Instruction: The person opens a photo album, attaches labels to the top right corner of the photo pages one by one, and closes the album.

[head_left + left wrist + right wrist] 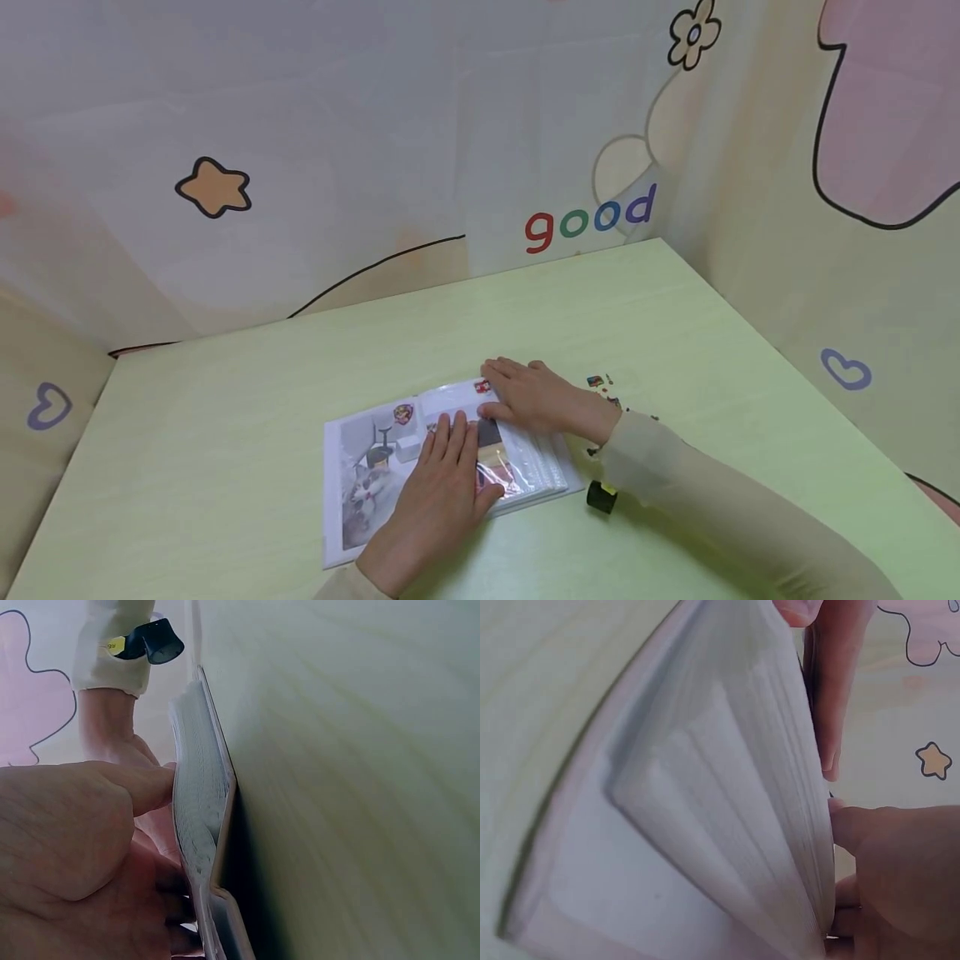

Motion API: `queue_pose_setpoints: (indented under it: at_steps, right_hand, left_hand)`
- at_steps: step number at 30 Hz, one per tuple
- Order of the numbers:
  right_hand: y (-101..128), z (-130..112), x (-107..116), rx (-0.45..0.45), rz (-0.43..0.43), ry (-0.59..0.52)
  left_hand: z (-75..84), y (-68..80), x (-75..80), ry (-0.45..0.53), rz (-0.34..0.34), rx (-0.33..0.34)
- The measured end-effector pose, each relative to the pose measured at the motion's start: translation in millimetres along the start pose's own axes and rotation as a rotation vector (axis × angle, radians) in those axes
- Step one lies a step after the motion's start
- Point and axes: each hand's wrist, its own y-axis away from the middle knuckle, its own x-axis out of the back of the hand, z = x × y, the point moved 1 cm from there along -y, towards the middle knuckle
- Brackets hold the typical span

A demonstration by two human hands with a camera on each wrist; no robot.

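Observation:
A thick album point(332, 500) with clear plastic sleeves lies open on the table, a grey-toned picture on its left page. My left hand point(442, 483) rests on the right-hand page near the middle fold, fingers straight and thumb apart. Across the upper part of the same page lies my right hand point(540, 396), its fingers extended toward the top edge. The left wrist view shows the stacked page edges point(201, 772) beside the left thumb. Seen from the right wrist, the sleeves point(720, 795) fan slightly above the back cover; parts of the fingers are hidden there.
Several small coloured pieces point(596, 381) lie on the pale green table point(225, 467) right of the album, partly behind the right forearm. A black device with a yellow label point(602, 497) sits at the right sleeve. Printed curtains point(337, 167) border the table.

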Motion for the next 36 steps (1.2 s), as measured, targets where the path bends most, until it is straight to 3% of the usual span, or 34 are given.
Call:
queue_pose_setpoints:
  at_steps: [7, 14, 20, 32, 36]
  right_hand:
    - [8.3, -2.4, 3.0, 0.025, 0.051, -0.008]
    - [27.4, -12.5, 3.4, 0.114, 0.085, 0.099]
    - [34.8, -15.7, 0.7, 0.123, 0.069, 0.142]
    - [16.8, -7.3, 4.5, 0.074, 0.027, 0.104]
    - [8.2, -2.0, 6.8, 0.072, 0.004, 0.036]
  left_hand:
    - [-0.5, -1.2, 1.5, 0.014, -0.005, -0.011]
    - [-1.3, -0.4, 4.2, 0.002, -0.008, -0.015]
    - [-1.4, -0.8, 4.3, 0.000, -0.014, -0.010]
    - [-4.3, -0.7, 3.0, 0.003, 0.004, -0.014]
    - [-4.2, -1.2, 4.3, 0.012, -0.007, -0.007]
